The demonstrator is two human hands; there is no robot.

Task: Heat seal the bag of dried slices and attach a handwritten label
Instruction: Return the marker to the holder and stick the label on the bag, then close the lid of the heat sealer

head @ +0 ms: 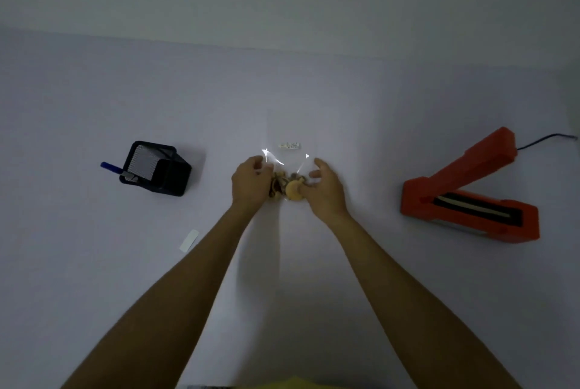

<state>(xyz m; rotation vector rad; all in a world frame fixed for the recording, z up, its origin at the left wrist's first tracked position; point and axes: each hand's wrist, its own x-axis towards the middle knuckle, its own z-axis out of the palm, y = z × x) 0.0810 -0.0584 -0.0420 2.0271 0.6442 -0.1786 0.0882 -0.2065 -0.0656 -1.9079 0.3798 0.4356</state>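
Landmark: the clear bag (292, 137), lying flat on the white table (94, 263), straight out in front of the person.
Bag contents: dried slices (287, 186) bunched at the end nearest the person; the far part of the bag looks empty apart from a small printed strip (289, 146) on the film.
Long axis: runs away from the person, so the filled end points toward them and the far end, which I take to be the mouth, points at the back wall.
Left hand (249, 183): fingers curled onto the bag's left edge beside the slices, pinching film as far as I can tell.
Right hand (324, 187): cupped on the right edge, thumb and fingers closed lightly against the film and the slices.
Step in hand: judging by this, settling the slices down and taking hold of the bag; sealing has not begun.
Sealer: the red heat sealer (464, 194) sits well to the right of the bag, its arm raised, cord trailing off behind.
Next move: probably lifting the bag, turning it so the mouth lies flat across the sealing bar, with slices kept clear.
Label things: a blank label (189, 241) lies left of and nearer than the bag; the black mesh pen holder (157, 168), with a blue pen (111, 167), stands further left.
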